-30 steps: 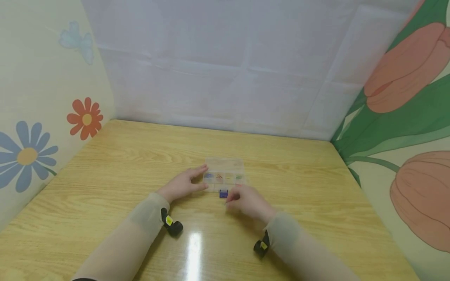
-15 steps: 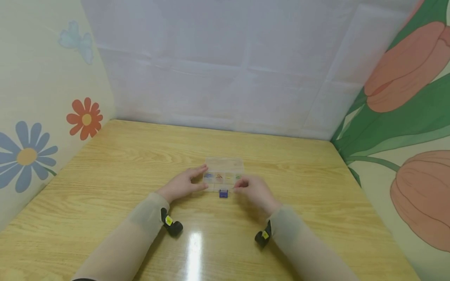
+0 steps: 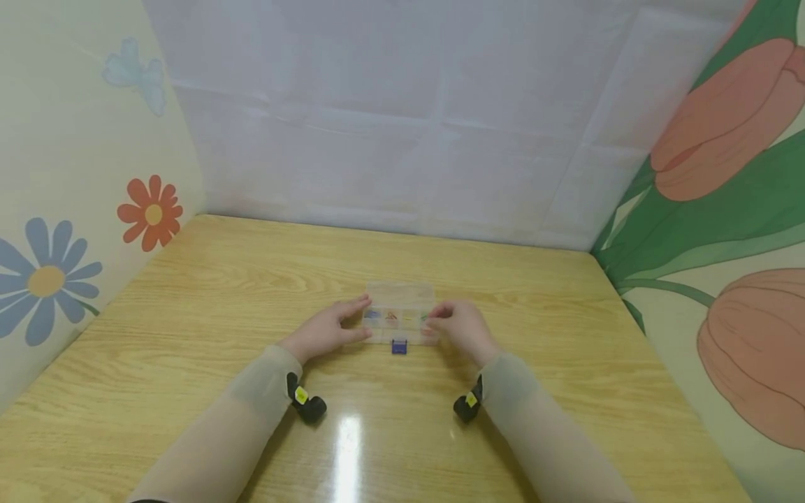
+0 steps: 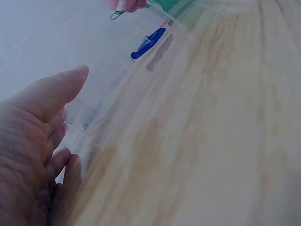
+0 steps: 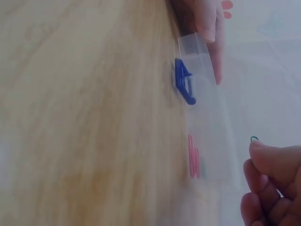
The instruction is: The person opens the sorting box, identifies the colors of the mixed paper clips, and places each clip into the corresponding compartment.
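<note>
A clear plastic compartment box (image 3: 401,292) lies on the table with its lid raised at the back and a blue latch (image 3: 399,346) at the front. My left hand (image 3: 323,331) rests at the box's left end, thumb and fingers spread and fairly straight. Over the right end, my right hand (image 3: 464,330) pinches a green paper clip (image 4: 114,15) between thumb and fingertip; in the right wrist view only its loop shows. Pink paper clips (image 5: 193,157) show through the box's front wall. Blue, red, yellow and green pieces lie in the back row of compartments.
The wood-grain table (image 3: 239,279) extends around the box. A white cloth (image 3: 402,126) hangs behind it, and flower-printed panels (image 3: 154,213) stand at the left and right. Each wrist wears a small black camera (image 3: 308,404).
My right hand has moved from in front of the blue latch, back and to the right, to above the box's right end. My left hand and the box have stayed in place.
</note>
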Motion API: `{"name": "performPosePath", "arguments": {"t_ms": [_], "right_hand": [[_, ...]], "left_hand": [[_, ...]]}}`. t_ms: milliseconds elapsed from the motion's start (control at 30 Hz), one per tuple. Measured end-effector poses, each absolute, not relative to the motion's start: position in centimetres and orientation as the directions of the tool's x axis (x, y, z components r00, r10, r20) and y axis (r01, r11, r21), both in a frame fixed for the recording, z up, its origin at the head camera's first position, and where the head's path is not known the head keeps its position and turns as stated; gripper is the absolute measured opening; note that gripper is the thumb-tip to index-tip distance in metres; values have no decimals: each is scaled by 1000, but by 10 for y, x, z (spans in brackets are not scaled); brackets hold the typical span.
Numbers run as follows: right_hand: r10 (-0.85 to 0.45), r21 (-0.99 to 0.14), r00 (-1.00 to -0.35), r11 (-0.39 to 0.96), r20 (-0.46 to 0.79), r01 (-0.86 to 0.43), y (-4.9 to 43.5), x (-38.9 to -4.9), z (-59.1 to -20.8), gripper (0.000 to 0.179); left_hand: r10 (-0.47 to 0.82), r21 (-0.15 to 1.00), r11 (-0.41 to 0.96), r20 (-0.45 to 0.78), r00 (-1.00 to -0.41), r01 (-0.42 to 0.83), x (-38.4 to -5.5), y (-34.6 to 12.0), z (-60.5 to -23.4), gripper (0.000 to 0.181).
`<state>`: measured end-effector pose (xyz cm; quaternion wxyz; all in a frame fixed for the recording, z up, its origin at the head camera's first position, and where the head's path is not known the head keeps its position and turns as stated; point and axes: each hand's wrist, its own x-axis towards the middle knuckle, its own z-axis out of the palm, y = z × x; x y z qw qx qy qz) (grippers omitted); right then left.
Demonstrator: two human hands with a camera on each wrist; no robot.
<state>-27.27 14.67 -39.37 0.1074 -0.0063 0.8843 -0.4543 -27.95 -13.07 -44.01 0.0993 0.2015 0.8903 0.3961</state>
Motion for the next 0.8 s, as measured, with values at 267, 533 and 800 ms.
{"name": "performPosePath", "arguments": {"t_ms": [267, 533, 800], "right_hand": [[-57, -790, -980, 602, -192, 120, 147, -283, -396, 6], [-50, -758, -986, 646, -159, 90, 144, -288, -400, 6], [-51, -756, -986, 648, -158, 87, 143, -288, -404, 7]], "left_hand": [[433, 734, 619, -21, -901, 280, -279, -131, -439, 79], [432, 735, 618, -20, -902, 279, -278, -130, -439, 78], [434, 731, 619, -15, -901, 286, -279, -131, -440, 79]]}}
